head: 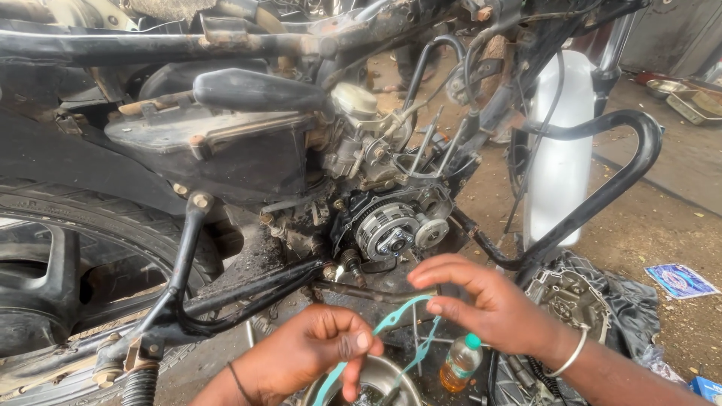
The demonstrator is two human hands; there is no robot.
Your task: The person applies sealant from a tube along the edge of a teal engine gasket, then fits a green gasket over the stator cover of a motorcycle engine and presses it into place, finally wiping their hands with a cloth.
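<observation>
A dusty dirt floor (647,225) of an open workshop lies under a stripped motorcycle. Both hands pinch a thin teal gasket (391,331): the left hand (301,353) has its grip closed on the lower stretch, the right hand (489,308) nips the upper loop between fingertips. The gasket hangs over a metal bowl (376,376), its lower end cut off by the frame edge. Just beside stands a small bottle (460,365) of amber liquid. Above sits the exposed clutch (387,229); a dark cloth (624,301) half hides an engine cover (568,297).
</observation>
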